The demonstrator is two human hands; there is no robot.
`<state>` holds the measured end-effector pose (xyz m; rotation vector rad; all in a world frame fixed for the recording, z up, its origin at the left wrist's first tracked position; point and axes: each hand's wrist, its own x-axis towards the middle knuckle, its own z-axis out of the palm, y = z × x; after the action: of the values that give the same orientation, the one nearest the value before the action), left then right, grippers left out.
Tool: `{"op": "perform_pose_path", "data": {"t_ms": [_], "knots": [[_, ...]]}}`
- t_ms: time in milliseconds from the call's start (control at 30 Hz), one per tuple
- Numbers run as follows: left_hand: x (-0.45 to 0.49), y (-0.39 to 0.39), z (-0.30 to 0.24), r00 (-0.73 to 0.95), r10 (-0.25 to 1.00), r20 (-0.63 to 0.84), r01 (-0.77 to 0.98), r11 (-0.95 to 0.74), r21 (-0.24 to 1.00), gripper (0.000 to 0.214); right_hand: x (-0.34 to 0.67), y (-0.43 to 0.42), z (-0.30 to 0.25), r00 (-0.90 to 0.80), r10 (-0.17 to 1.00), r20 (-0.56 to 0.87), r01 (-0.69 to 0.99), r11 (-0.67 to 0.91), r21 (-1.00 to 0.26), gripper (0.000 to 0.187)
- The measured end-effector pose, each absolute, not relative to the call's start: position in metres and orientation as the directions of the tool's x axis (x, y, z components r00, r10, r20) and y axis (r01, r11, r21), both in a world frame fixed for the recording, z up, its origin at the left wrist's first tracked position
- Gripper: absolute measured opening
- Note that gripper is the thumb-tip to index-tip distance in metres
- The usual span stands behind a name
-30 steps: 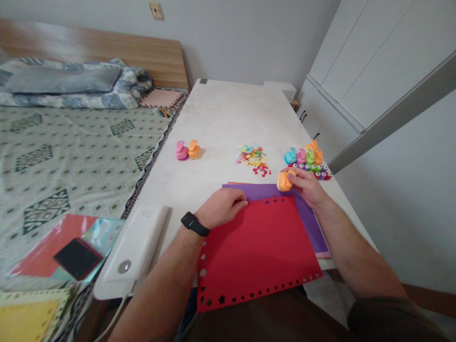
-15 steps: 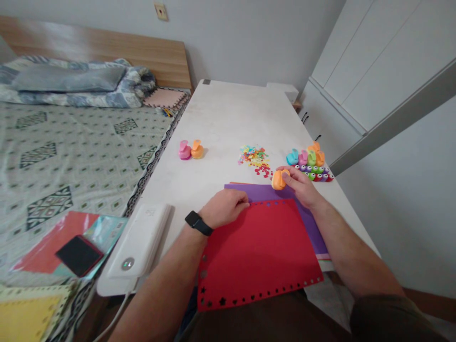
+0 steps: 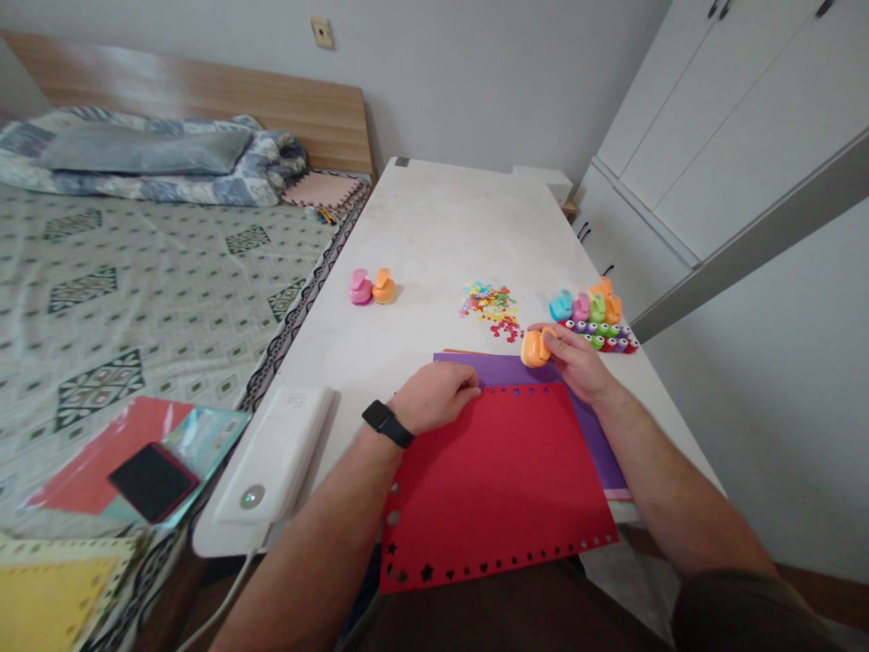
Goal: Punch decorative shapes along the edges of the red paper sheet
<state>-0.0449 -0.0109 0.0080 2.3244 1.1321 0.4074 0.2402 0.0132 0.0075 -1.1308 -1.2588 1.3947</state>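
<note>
A red sheet (image 3: 495, 480) with shapes punched along its edges lies on the white table (image 3: 434, 235), over a purple sheet (image 3: 590, 426). My left hand (image 3: 434, 398), a black watch on its wrist, presses the red sheet's top left corner with curled fingers. My right hand (image 3: 574, 362) grips a small orange paper punch (image 3: 533, 348) just beyond the sheets' far edge. A heap of coloured punched-out bits (image 3: 490, 306) lies a little past the punch.
A group of coloured punches (image 3: 590, 312) stands at the table's right edge. A pink and an orange punch (image 3: 372, 287) stand on the left. A white power bank (image 3: 275, 462) lies front left. A bed (image 3: 136, 272) with paper sheets and a phone (image 3: 153, 480) is at left.
My right hand with the orange punch has shifted slightly left along the sheets' far edge. My left hand stays on the red sheet. The camera has drifted a little.
</note>
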Motion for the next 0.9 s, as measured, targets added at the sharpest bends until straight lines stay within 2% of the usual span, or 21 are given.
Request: {"op": "perform_pose_path", "data": {"t_ms": [167,400,533,733,900], "knots": [[-0.045,-0.012,0.008,0.605,0.795,0.053,0.641,-0.525,0.560,0.017,0.224,0.023,0.021,-0.245,0.965,-0.094,-0.060,-0.112,-0.992,0.036],[-0.047,-0.013,0.007,0.600,0.797,0.064,0.639,-0.526,0.560,0.015,0.179,0.055,0.042,-0.376,0.923,-0.079,-0.025,-0.096,-0.995,0.039],[-0.047,-0.013,0.006,0.598,0.798,0.077,0.639,-0.533,0.554,0.015,0.143,0.080,0.044,-0.439,0.895,-0.081,0.103,-0.040,-0.994,0.039],[-0.048,-0.013,0.007,0.603,0.795,0.069,0.636,-0.531,0.560,0.015,0.077,0.118,0.032,-0.340,0.936,-0.088,0.315,0.025,-0.949,0.023],[-0.048,-0.014,0.010,0.599,0.800,0.046,0.651,-0.519,0.554,0.016,0.034,0.142,0.027,-0.252,0.964,-0.084,0.532,0.065,-0.844,0.024]]}}
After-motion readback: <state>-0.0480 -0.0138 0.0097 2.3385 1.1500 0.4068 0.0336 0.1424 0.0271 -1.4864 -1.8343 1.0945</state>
